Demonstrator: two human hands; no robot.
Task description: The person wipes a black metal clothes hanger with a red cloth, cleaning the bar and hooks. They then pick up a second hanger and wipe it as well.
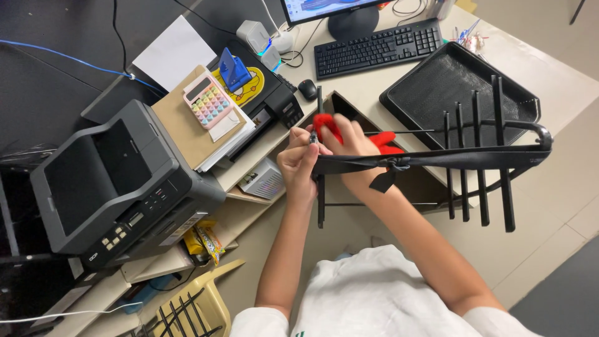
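Note:
I hold a black metal desk rack with several upright divider bars out in front of me, above the desk edge. My left hand pinches the left end of the rack's long black bar, fingers closed around it. My right hand grips a tool with red handles pressed against the same bar, just right of my left hand. More red shows beyond my right hand. A small black clip or tie hangs from the bar near my right wrist.
A black mesh tray lies on the desk behind the rack. A keyboard, mouse and monitor base sit further back. To the left are a grey printer, a pink calculator and a small black printer. A yellow chair stands below.

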